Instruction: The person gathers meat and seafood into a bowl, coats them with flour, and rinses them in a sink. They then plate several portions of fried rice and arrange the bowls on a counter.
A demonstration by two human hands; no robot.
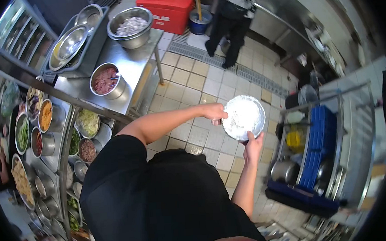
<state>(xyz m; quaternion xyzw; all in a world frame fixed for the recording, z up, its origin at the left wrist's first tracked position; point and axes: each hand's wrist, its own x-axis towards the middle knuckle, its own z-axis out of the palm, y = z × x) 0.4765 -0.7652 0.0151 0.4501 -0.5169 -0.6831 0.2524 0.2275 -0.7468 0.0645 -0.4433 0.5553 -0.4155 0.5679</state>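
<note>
I hold a round metal bowl (261, 133) out over the tiled floor, at the right of my body. Inside it is a bright white mass (242, 115), too overexposed to make out. My left hand (214, 113) is closed on the bowl's near-left rim, its fingers bent around the edge. On the lower rim, my right hand (253, 147) grips with the thumb up over the edge, while the other fingers are partly hidden beneath it. The bowl seems roughly level.
A steel table (130, 78) at upper left bears a pot of minced meat (105, 80) and a large bowl (131, 28). Food containers fill a rack (66, 141) at left. A person (231, 21) stands ahead near a red cooler (168, 9). Blue crates (320, 143) sit on a right-hand cart.
</note>
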